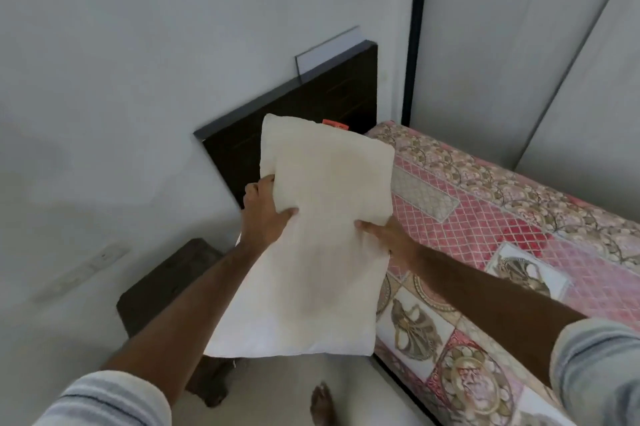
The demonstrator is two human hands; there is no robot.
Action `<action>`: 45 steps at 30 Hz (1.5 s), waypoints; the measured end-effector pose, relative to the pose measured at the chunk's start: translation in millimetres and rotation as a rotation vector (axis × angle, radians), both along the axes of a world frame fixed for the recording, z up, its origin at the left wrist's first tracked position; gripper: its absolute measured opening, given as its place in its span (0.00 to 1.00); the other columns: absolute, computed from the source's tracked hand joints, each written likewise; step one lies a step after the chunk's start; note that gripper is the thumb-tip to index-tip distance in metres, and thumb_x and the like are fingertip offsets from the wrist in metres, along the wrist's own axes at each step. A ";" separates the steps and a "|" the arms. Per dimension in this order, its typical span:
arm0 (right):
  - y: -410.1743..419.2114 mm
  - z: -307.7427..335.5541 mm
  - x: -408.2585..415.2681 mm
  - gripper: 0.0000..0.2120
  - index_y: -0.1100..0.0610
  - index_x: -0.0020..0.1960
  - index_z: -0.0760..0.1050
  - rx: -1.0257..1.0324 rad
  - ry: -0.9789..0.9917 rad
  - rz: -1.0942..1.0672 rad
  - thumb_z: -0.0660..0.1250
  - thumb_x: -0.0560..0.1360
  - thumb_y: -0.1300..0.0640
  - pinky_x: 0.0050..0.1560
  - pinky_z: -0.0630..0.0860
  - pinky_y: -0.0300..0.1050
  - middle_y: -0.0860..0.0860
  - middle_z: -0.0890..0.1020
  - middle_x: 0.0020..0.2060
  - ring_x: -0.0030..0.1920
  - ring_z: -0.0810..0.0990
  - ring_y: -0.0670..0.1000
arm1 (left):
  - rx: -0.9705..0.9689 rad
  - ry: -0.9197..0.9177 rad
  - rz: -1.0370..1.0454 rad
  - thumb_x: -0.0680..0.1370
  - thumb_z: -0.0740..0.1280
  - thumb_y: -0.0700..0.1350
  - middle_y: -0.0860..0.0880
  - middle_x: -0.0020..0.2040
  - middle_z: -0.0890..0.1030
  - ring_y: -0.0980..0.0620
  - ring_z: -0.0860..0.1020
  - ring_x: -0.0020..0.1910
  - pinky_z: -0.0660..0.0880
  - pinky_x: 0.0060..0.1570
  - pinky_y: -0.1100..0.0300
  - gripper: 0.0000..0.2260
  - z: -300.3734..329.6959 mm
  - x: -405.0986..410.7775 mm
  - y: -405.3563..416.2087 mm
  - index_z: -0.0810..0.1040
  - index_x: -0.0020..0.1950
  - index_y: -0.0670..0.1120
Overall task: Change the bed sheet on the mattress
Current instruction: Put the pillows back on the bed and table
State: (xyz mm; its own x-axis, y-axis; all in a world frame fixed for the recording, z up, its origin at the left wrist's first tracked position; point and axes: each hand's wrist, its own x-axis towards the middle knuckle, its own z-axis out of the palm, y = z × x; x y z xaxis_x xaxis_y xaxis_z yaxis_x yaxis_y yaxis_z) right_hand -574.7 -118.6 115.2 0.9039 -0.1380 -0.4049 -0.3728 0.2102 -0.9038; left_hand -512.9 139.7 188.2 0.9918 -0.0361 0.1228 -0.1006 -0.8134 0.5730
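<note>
The cream pillow hangs at frame centre, gripped by 2 hands: the left hand pinches its left edge, the right hand clutches its right edge. The patterned mattress fills the lower right.

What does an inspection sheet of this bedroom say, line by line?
Surface: mattress covered by a pink patterned bed sheet.
Job's things: cream pillow held up beside the bed, in front of the dark headboard.
Clutter: dark wooden stool on the floor.
Grippers: left hand and right hand each grip a side of the pillow with curled fingers.
Cables: nothing seen.
Surroundings: grey wall, wall switch plate, wardrobe doors, a bare foot.
</note>
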 end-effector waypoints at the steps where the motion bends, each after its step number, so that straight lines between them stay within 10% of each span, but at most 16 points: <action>1: 3.4 -0.8 14.9 0.24 0.59 0.61 0.78 0.005 0.005 -0.012 0.81 0.68 0.56 0.55 0.82 0.57 0.55 0.85 0.56 0.53 0.86 0.55 | -0.004 0.020 -0.034 0.70 0.79 0.52 0.44 0.68 0.65 0.40 0.69 0.66 0.72 0.64 0.40 0.39 -3.1 25.6 2.0 0.63 0.75 0.50; 6: -6.1 -18.6 100.6 0.46 0.57 0.68 0.72 0.050 0.033 -0.132 0.86 0.55 0.46 0.54 0.82 0.60 0.53 0.84 0.59 0.56 0.84 0.55 | 0.003 0.128 -0.185 0.72 0.78 0.49 0.45 0.70 0.63 0.43 0.67 0.68 0.69 0.68 0.43 0.37 -13.3 162.2 -12.3 0.63 0.75 0.51; 17: -52.2 -59.4 309.1 0.27 0.59 0.66 0.66 0.066 0.167 -0.402 0.75 0.74 0.58 0.54 0.82 0.56 0.53 0.79 0.59 0.58 0.81 0.56 | 0.078 0.238 -0.392 0.76 0.75 0.47 0.45 0.71 0.65 0.45 0.72 0.67 0.67 0.68 0.52 0.32 -24.7 447.7 -127.1 0.64 0.77 0.52; 22: -81.9 -80.1 416.9 0.33 0.65 0.74 0.60 -0.155 0.336 -0.057 0.66 0.80 0.45 0.59 0.76 0.51 0.58 0.74 0.67 0.64 0.76 0.58 | 0.309 0.170 -0.440 0.82 0.65 0.49 0.43 0.82 0.55 0.43 0.60 0.79 0.62 0.76 0.48 0.28 -59.6 520.4 -143.7 0.60 0.80 0.48; 28: -92.8 -98.6 432.3 0.34 0.62 0.77 0.58 -0.638 0.294 0.209 0.65 0.81 0.45 0.69 0.70 0.51 0.60 0.67 0.74 0.71 0.70 0.59 | 0.770 -0.005 -0.685 0.83 0.59 0.53 0.42 0.83 0.49 0.41 0.49 0.82 0.53 0.77 0.36 0.28 -117.8 479.2 -131.7 0.55 0.81 0.49; 37: -81.1 -36.1 306.3 0.43 0.57 0.82 0.45 -1.375 0.161 0.196 0.62 0.79 0.37 0.79 0.54 0.58 0.56 0.52 0.81 0.80 0.53 0.57 | 0.798 -0.244 -0.976 0.83 0.57 0.59 0.41 0.83 0.48 0.38 0.48 0.82 0.51 0.76 0.32 0.31 -89.3 388.2 -156.8 0.54 0.83 0.48; 45: -36.6 27.9 70.5 0.45 0.58 0.82 0.43 -1.559 0.391 -0.099 0.59 0.78 0.33 0.79 0.51 0.61 0.57 0.50 0.81 0.80 0.51 0.59 | 0.652 -0.480 -1.309 0.83 0.57 0.61 0.40 0.83 0.48 0.38 0.49 0.82 0.53 0.75 0.30 0.33 -39.2 203.7 -185.9 0.52 0.83 0.46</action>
